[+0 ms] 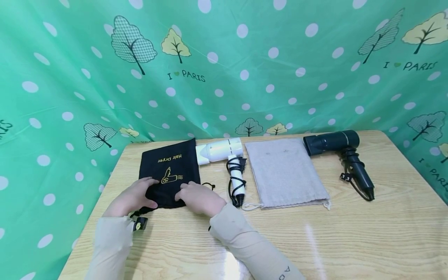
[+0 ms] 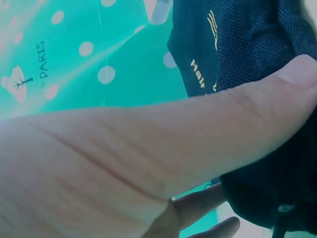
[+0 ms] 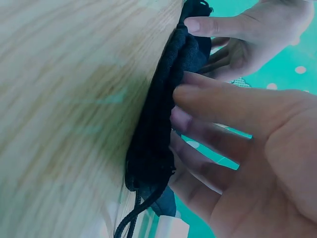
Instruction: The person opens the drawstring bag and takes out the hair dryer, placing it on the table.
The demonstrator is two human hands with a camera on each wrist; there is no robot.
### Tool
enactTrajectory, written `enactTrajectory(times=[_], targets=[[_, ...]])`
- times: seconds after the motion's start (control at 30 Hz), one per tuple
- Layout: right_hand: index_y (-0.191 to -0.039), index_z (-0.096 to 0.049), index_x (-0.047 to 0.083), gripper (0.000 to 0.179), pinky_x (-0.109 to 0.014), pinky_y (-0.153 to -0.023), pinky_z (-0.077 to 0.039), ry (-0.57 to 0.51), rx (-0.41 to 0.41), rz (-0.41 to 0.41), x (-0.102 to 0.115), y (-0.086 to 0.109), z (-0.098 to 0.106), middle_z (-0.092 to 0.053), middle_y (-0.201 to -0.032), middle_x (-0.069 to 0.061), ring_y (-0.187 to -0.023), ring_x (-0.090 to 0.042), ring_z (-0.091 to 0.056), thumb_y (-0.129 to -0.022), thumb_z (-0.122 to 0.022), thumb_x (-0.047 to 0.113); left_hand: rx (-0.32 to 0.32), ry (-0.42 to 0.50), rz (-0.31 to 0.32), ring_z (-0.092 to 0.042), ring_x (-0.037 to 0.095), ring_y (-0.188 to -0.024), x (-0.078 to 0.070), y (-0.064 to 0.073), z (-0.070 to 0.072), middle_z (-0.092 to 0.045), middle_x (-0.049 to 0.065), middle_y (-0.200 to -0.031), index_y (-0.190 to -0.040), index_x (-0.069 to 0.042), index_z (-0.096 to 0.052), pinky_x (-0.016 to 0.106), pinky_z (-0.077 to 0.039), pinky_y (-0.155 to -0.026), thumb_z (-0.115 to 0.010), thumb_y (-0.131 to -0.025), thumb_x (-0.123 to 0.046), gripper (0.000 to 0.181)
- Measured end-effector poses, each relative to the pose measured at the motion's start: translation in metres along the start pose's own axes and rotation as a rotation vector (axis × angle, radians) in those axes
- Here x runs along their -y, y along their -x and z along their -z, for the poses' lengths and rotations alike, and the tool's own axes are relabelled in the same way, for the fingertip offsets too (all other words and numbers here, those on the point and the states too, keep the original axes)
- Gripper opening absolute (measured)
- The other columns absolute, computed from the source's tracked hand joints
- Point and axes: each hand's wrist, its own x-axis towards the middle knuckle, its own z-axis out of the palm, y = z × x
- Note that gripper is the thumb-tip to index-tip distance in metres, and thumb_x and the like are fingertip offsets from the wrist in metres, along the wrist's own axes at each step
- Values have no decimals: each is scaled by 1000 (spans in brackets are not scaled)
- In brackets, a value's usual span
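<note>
A black drawstring bag [image 1: 171, 165] lies flat at the table's left, with gold "Hair Dryer" lettering and a gold dryer drawing, upside down in the head view. At the bag's near left corner, my left hand [image 1: 134, 194] pinches the edge, thumb [image 2: 257, 114] across the dark fabric. My right hand [image 1: 199, 197] pinches the cloth near its near right corner; in the right wrist view its fingertips [image 3: 185, 96] meet the fabric. A black cord [image 3: 141, 213] hangs from the bag's edge. The white hair dryer [image 1: 220, 150] lies just right of the bag, its nozzle beside it.
A grey drawstring bag [image 1: 285, 171] lies right of the white dryer. Further right is a black hair dryer [image 1: 332, 142] with its cord wound round the handle. The wooden table [image 1: 350, 241] ends at a green polka-dot curtain [image 1: 224, 77] behind and at the sides.
</note>
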Motion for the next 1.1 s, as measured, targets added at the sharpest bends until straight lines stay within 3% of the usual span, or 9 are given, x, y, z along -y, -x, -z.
enactTrajectory(times=[0.3,0.57,0.73,0.93,1.1], targets=[[-121,-72,28,33,-21,-88,-50,52,-44,32,2,0,-3,-66,-118,6,-102,-12,-59,-97,-58,10,10,17,-10,-35,56,-133,3,0,2,-36,39,-145,-136,11,-49,63,-37,-106,-86,-75,-11,75],[-122,-71,27,32,-20,-90,-48,19,-36,66,6,0,-5,-65,-116,6,-103,-12,-58,-98,-59,11,-2,13,-42,-38,56,-131,8,2,2,-40,38,-143,-135,13,-49,62,-40,-104,-85,-75,-6,72],[-125,-69,25,28,-20,-90,-49,-6,-87,100,1,6,-4,-64,-115,7,-105,-12,-58,-98,-61,19,-9,-12,-50,-40,55,-129,8,4,5,-43,37,-141,-135,12,-50,61,-42,-102,-83,-77,-5,69],[-126,-67,21,28,-22,-93,-49,23,-188,145,-6,15,7,-63,-120,5,-106,-13,-58,-99,-61,22,-63,0,-46,-41,52,-131,-1,5,6,-45,33,-142,-139,8,-48,63,-39,-103,-76,-87,-14,62],[-127,-66,19,28,-22,-94,-48,23,-199,133,-11,24,14,-63,-122,4,-108,-13,-58,-99,-61,23,-141,7,-56,-48,48,-128,-13,4,9,-51,29,-139,-137,4,-52,62,-43,-100,-73,-91,-21,57]])
